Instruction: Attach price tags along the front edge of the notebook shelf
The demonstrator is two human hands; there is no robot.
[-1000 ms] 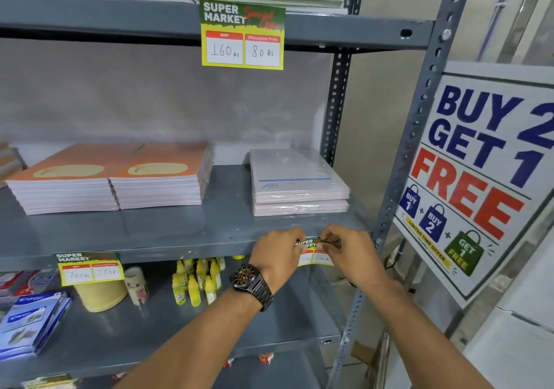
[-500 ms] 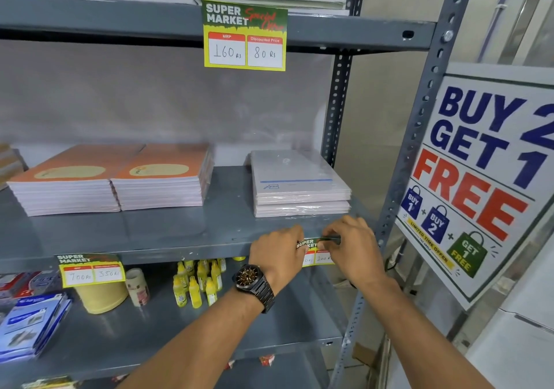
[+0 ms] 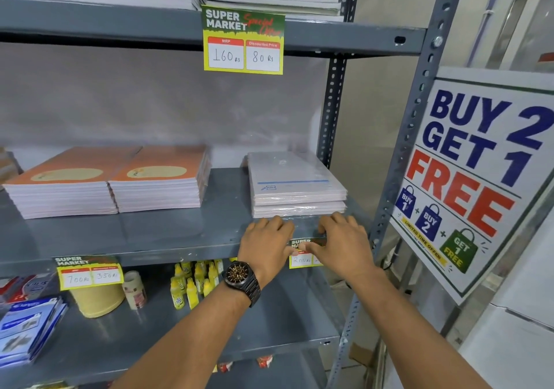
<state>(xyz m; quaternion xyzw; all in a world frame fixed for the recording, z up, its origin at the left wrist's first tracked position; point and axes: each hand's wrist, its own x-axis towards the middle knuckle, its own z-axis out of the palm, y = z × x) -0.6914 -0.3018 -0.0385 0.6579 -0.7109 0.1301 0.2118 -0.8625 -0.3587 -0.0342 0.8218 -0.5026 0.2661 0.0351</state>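
While both hands press flat, the left hand [image 3: 265, 243] and right hand [image 3: 343, 243] pin the green-and-yellow paper price tag [image 3: 301, 253] to the front lip of the grey metal notebook shelf [image 3: 150, 236], just below the shrink-wrapped white notebook stack [image 3: 295, 186]. This is the fixing step. Next, I'd judge, smoothing and letting go gently.

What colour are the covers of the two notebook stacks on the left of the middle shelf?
Orange, each with a pale yellow oval label: notebook stacks, head view.
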